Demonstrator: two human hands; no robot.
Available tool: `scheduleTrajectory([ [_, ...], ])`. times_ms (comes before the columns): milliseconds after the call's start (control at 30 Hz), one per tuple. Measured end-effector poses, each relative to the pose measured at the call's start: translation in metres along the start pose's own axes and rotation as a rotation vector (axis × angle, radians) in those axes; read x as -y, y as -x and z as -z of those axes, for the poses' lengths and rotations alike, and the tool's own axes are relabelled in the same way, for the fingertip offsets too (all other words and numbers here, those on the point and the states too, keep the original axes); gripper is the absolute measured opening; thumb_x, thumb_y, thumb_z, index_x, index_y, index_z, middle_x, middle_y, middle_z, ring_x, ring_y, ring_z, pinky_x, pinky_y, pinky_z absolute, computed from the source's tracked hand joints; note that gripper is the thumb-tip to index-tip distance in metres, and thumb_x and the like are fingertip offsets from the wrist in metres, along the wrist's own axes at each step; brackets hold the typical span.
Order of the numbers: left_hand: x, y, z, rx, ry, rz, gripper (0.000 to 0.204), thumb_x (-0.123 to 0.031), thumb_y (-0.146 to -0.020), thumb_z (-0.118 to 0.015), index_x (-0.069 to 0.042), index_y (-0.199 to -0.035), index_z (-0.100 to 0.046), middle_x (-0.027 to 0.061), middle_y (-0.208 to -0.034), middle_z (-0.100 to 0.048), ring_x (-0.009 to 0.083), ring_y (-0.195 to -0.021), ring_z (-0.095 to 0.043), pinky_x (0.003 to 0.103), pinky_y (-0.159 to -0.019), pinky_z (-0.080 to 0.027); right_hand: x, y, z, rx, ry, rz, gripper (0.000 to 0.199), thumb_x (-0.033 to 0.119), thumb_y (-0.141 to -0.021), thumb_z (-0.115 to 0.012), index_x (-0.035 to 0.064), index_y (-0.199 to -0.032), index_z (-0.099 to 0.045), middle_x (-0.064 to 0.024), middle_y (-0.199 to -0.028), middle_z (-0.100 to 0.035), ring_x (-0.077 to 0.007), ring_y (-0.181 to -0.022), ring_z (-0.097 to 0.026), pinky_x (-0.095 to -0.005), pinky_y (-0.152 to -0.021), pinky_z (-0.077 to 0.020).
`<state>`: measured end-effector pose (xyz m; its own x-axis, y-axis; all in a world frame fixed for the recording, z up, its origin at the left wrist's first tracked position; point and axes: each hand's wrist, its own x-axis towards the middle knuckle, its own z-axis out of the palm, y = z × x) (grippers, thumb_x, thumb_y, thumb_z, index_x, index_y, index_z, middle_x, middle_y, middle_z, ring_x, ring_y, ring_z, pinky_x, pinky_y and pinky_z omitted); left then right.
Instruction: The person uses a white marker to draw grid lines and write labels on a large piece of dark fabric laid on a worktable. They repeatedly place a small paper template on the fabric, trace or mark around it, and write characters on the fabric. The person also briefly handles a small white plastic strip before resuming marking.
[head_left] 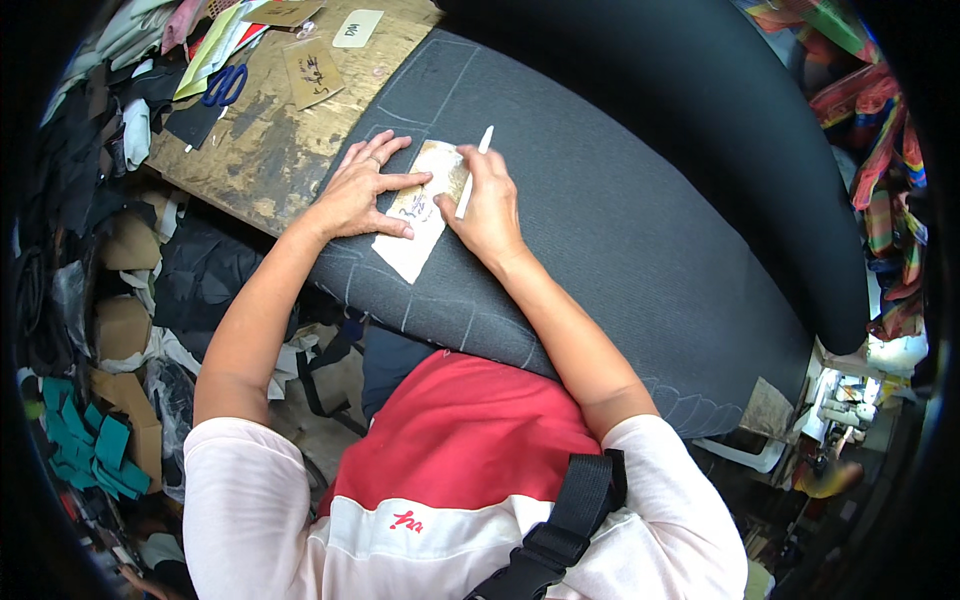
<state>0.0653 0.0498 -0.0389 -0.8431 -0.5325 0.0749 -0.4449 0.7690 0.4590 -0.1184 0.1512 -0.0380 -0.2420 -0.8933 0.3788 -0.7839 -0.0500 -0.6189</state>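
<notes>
A cream-coloured pattern template [412, 256] lies flat on the dark grey fabric [620, 240], toward the left part of its near edge. It is a long, straight-sided piece set at a slant, its nearest end drawn to a sharp corner; its surface is pale and matte, mottled brownish toward the far end, with dark handwriting across the middle, partly hidden by fingers. The left hand [355, 196] is spread over the fabric, thumb and index finger resting on the template's left side while the other fingers fan out beyond it. The right hand [490, 212] pinches a slender white marking pencil [487, 138], upright on a slight lean, at the template's right edge; its fingertips are a little blurred. Thin pale lines [406, 314] mark the fabric around the template. The worn wooden worktop [262, 150] shows beyond the fabric's left edge, carrying blue-handled scissors [225, 87] and a brown card [313, 74], and a thick black roll [650, 75] curves along the fabric's far side.
</notes>
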Motion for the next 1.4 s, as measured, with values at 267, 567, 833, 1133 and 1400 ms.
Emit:
scheduleTrajectory([
  [267,-0.005,0.001,0.001,-0.005,-0.011,0.049,0.077,-0.049,-0.046,-0.083,-0.030,-0.117,-0.064,0.0122,-0.143,-0.037,0.0359,-0.136,-0.024,0.050,-0.113,-0.018,-0.005,-0.030,0.014,-0.067,-0.245,-0.102,0.021,0.019,-0.084,-0.063,0.0010,-0.091,-0.071,-0.0174,-0.081,-0.069,-0.0247,-0.067,-0.068,-0.0324,-0.063,-0.0530],
  [567,-0.005,-0.002,0.000,0.005,-0.008,0.077,0.077,-0.046,-0.046,-0.084,-0.028,-0.118,-0.064,0.0111,-0.144,-0.036,0.0341,-0.137,-0.024,0.050,-0.113,-0.017,-0.005,-0.054,-0.011,0.081,-0.215,-0.068,0.019,0.018,-0.079,-0.063,0.0025,-0.085,-0.071,-0.0169,-0.076,-0.068,-0.0277,-0.068,-0.068,-0.0355,-0.065,-0.0529],
  [833,-0.004,-0.002,-0.002,0.008,-0.020,0.072,0.074,-0.048,-0.050,-0.083,-0.028,-0.119,-0.063,0.0108,-0.145,-0.036,0.0336,-0.138,-0.023,0.050,-0.113,-0.014,-0.017,-0.028,0.040,0.133,-0.031,-0.150,0.015,0.012,-0.075,-0.061,-0.0001,-0.077,-0.069,-0.0180,-0.068,-0.066,-0.0297,-0.064,-0.067,-0.0382,-0.062,-0.0528],
  [1133,-0.001,0.000,-0.003,-0.009,0.000,0.040,0.076,-0.044,-0.049,-0.083,-0.026,-0.120,-0.063,0.0118,-0.145,-0.034,0.0329,-0.138,-0.022,0.047,-0.113,-0.015,0.050,0.045,0.031,0.522,0.034,0.341,0.010,0.011,-0.067,-0.064,0.0023,-0.071,-0.065,-0.0163,-0.073,-0.065,-0.0314,-0.073,-0.064,-0.0424,-0.070,-0.0515],
  [1400,0.000,-0.001,-0.002,0.010,-0.017,0.035,0.073,-0.046,-0.053,-0.081,-0.029,-0.122,-0.061,0.0112,-0.146,-0.033,0.0328,-0.139,-0.021,0.049,-0.113,-0.013,0.056,0.043,0.007,0.362,-0.136,0.380,0.008,0.012,-0.075,-0.064,0.0039,-0.075,-0.065,-0.0115,-0.070,-0.063,-0.0279,-0.071,-0.062,-0.0384,-0.062,-0.0505],
])
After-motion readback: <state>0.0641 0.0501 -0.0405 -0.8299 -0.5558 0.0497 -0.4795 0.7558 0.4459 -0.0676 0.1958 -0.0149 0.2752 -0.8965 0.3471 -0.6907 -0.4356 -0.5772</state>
